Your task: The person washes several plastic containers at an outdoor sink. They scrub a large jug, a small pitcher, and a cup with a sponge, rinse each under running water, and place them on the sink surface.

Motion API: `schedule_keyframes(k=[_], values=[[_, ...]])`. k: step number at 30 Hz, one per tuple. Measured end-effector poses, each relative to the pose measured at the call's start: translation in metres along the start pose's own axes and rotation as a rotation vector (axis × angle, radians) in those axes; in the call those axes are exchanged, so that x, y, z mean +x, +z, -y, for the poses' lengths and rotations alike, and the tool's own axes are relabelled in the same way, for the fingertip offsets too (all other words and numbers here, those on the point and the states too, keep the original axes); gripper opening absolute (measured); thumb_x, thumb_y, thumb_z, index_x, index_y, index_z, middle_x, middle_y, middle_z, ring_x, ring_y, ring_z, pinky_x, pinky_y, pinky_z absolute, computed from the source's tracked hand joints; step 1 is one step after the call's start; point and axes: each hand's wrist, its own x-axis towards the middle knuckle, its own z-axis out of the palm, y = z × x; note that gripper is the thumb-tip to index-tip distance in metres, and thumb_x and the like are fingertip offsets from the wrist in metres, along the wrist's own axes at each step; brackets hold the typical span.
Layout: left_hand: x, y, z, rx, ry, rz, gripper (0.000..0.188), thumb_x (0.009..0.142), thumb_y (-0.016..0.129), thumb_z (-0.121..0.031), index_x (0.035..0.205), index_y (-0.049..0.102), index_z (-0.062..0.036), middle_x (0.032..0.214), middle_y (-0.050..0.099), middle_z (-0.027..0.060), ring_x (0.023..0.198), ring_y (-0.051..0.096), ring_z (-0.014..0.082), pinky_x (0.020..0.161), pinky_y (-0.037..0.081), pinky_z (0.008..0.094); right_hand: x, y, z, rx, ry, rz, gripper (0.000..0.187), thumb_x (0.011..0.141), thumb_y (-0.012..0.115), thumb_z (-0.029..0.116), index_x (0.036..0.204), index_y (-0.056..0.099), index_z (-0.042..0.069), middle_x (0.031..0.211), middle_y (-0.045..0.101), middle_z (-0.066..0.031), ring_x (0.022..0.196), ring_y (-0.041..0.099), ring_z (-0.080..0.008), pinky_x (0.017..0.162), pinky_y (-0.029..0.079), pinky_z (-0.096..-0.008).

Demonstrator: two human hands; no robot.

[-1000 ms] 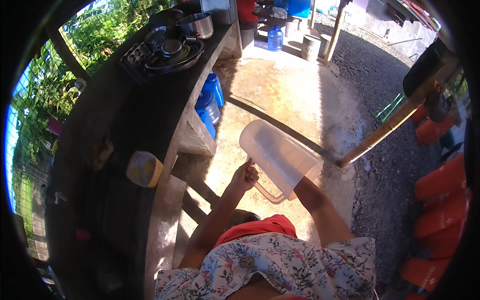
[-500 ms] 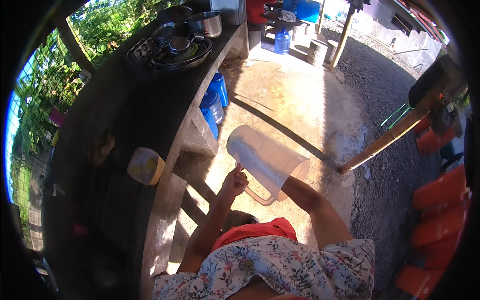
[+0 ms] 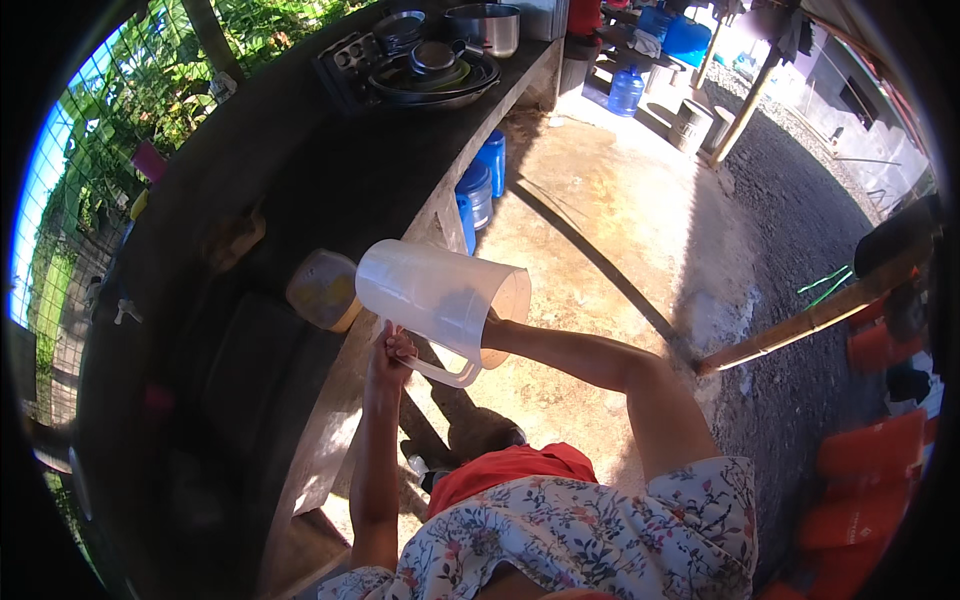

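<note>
A large translucent plastic pitcher (image 3: pixel 415 285) lies on its side in the air in front of me, its mouth to the right and its base to the left. My left hand (image 3: pixel 393 348) is closed round the base end of its handle. From the right, my right hand (image 3: pixel 492 328) reaches through the mouth into the pitcher. Only a dim shape of that hand shows through the cloudy wall, so its fingers are hidden. Just beyond the pitcher's base, a plastic tub with a yellowish lid (image 3: pixel 325 288) stands at the edge of the dark counter (image 3: pixel 330 190).
Trays, bowls and a metal pot (image 3: pixel 482 30) crowd the counter's far end. Blue water containers (image 3: pixel 476 190) stand beneath it. A bamboo post (image 3: pixel 800 328) slants in at the right, near orange bins (image 3: pixel 865 450). A blue water jug (image 3: pixel 626 92) sits farther back.
The pitcher, with both my hands, has moved left toward the counter, and its base now overlaps the tub in view. My right forearm has swung left and lies flatter. The whole view has shifted.
</note>
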Motion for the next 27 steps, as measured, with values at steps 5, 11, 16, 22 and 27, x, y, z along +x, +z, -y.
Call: schedule_keyframes(k=[5,11,16,22,27], values=[[-0.027,-0.007,-0.033,0.137,0.037,0.057,0.014,0.093,0.051,-0.025,0.09,0.05,-0.012,0.052,0.038,-0.0065,0.042,0.035,0.0031,0.043,0.035,0.0208,0.099,0.07,0.041,0.596,0.024,0.083,0.045,0.087,0.052,0.013,0.129,0.042,0.004,0.121,0.052,-0.0157,0.109,0.053,-0.024,0.094,0.042,-0.0365],[-0.079,0.011,-0.149,0.055,0.31,0.116,0.016,0.092,0.051,-0.023,0.086,0.049,-0.009,0.052,0.036,-0.0073,0.041,0.035,0.0034,0.042,0.034,0.022,0.126,0.15,0.038,0.211,0.011,0.316,0.046,0.086,0.054,0.013,0.129,0.042,0.004,0.121,0.053,-0.0163,0.109,0.053,-0.0243,0.094,0.042,-0.037],[-0.11,0.022,-0.218,0.011,0.336,-0.005,0.017,0.093,0.05,-0.023,0.087,0.048,-0.0074,0.052,0.036,-0.0071,0.04,0.034,0.0038,0.041,0.034,0.0223,0.173,0.144,0.04,-0.334,-0.139,0.277,0.047,0.085,0.055,0.012,0.129,0.042,0.004,0.12,0.053,-0.0167,0.108,0.054,-0.0245,0.094,0.042,-0.0374],[-0.087,0.018,-0.249,0.158,0.403,0.025,0.017,0.093,0.05,-0.024,0.091,0.049,-0.0069,0.051,0.035,-0.0072,0.04,0.035,0.0045,0.041,0.034,0.0215,0.217,0.242,0.04,1.114,0.099,0.077,0.048,0.084,0.056,0.011,0.129,0.042,0.005,0.119,0.053,-0.0173,0.107,0.054,-0.0248,0.094,0.042,-0.0379],[-0.117,0.022,-0.313,0.011,0.407,-0.056,0.019,0.092,0.052,-0.023,0.093,0.05,-0.0047,0.051,0.035,-0.0075,0.04,0.035,0.0036,0.04,0.033,0.0203,0.196,0.219,0.034,-0.141,0.046,0.396,0.042,0.086,0.055,0.02,0.125,0.046,0.006,0.121,0.052,-0.0147,0.109,0.053,-0.0248,0.093,0.042,-0.036]])
